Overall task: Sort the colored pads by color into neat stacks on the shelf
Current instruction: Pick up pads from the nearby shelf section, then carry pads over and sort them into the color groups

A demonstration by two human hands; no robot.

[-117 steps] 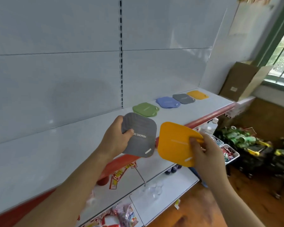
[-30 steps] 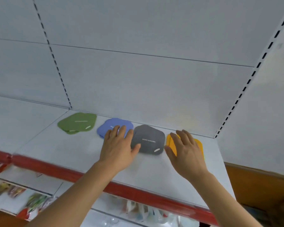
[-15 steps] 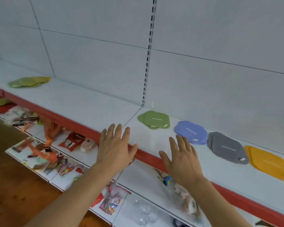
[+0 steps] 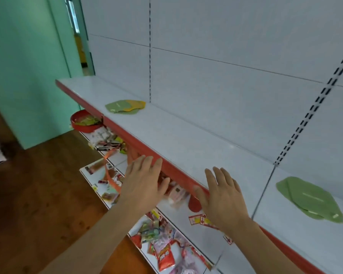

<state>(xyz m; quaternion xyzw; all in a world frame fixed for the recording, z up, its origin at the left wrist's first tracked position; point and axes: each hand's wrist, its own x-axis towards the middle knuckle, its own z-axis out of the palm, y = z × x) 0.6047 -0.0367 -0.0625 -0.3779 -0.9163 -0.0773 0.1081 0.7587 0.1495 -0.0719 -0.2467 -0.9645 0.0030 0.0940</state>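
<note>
Item: unsorted pads (image 4: 125, 106), green over orange, overlapped far left on the shelf (image 4: 186, 139); green stack (image 4: 309, 198) at right. Judged thin, light, flexible, possibly slick; best pinched at an overhanging edge. Left hand (image 4: 145, 184) and right hand (image 4: 222, 194): each grip spread apart, nothing held, near the shelf's red edge.

left hand (image 4: 145, 184) empty | right hand (image 4: 222, 196) empty | shelf (image 4: 166, 131): green pads (image 4: 309, 198)

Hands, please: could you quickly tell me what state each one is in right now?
Left hand: open, holding nothing.
Right hand: open, holding nothing.
</note>
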